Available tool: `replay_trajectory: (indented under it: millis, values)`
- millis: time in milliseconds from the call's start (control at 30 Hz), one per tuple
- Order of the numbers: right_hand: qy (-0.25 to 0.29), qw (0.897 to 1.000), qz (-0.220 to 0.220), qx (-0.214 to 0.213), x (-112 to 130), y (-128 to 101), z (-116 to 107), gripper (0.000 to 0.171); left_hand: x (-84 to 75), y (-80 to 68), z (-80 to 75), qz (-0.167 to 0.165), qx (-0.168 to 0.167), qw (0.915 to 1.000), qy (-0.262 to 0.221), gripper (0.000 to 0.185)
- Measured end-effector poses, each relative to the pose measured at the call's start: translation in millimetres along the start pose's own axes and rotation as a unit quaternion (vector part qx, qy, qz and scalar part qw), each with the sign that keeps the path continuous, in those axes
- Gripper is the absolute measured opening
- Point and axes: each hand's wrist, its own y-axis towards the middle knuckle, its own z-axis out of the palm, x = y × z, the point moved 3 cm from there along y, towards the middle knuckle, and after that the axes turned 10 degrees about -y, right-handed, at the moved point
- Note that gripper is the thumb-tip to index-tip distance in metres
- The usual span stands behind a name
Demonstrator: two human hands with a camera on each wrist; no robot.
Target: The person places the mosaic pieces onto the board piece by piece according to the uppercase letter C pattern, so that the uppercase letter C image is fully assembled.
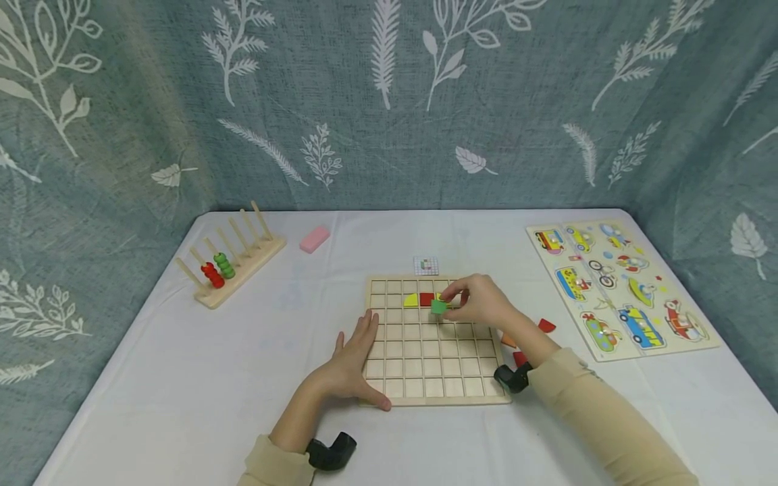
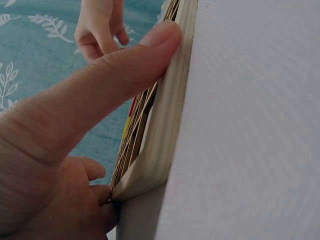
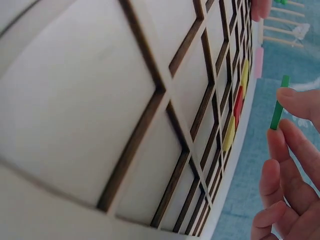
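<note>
A wooden grid board [image 1: 425, 388] lies flat in front of me. My left hand [image 1: 355, 354] rests with straight fingers against its left edge, and the thumb [image 2: 100, 85] lies along the front rim [image 2: 170, 125]. My right hand [image 1: 468, 302] hovers over the board's upper rows and pinches a thin green square tile [image 1: 438, 306] between thumb and fingertips; the right wrist view shows the tile [image 3: 277, 107] edge-on, just clear of the board [image 3: 100, 100]. A yellow piece [image 1: 410, 300] and a red piece [image 1: 427, 299] sit in cells beside the green tile.
Loose red and orange pieces [image 1: 546, 325] lie right of the board. A vehicle puzzle [image 1: 620, 287] is at the far right. A peg rack with red and green beads [image 1: 231, 263], a pink block [image 1: 314, 239] and a small pattern card [image 1: 426, 265] lie behind.
</note>
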Motion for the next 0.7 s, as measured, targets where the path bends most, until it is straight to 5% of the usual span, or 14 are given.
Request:
replay_trajectory:
  millis: [700]
  values:
    - [-0.001, 1.0, -0.006, 0.017, 10, 13, 15, 0.021, -0.1, 0.0, 0.0, -0.004, 0.004, 1.0, -0.006, 0.137]
